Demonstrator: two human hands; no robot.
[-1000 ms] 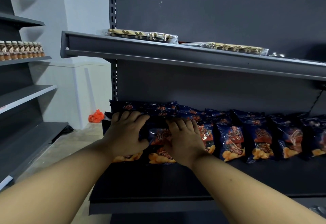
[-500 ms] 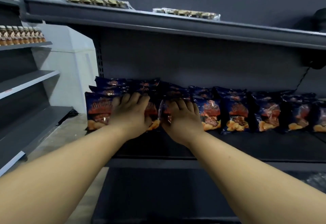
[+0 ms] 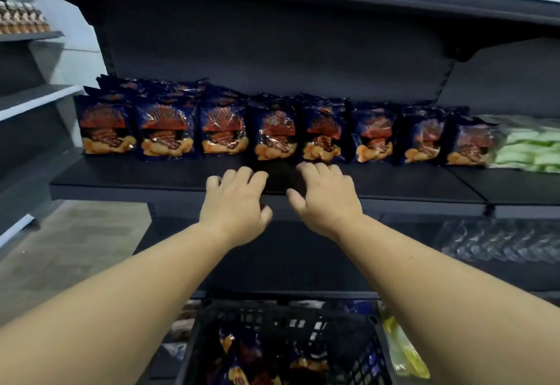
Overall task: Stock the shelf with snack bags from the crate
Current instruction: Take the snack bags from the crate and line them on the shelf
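I see both of my hands hovering empty over the front edge of the shelf (image 3: pixel 394 183). My left hand (image 3: pixel 235 202) and right hand (image 3: pixel 325 198) sit side by side, fingers loosely spread and relaxed, holding nothing. Just beyond my fingertips, a row of dark blue snack bags (image 3: pixel 274 134) stands upright along the back of the shelf, apparently several deep. Farther right of my right fingers lies a pale green package (image 3: pixel 530 148). Well below my wrists sits the black crate (image 3: pixel 272 324), with more of the same bags (image 3: pixel 242 363) lying loose inside. I judge the bags light, puffy and crinkly, with slick film that could slide and contents that could crush. I would take each by its sides or top seam, gently, without squeezing the middle.
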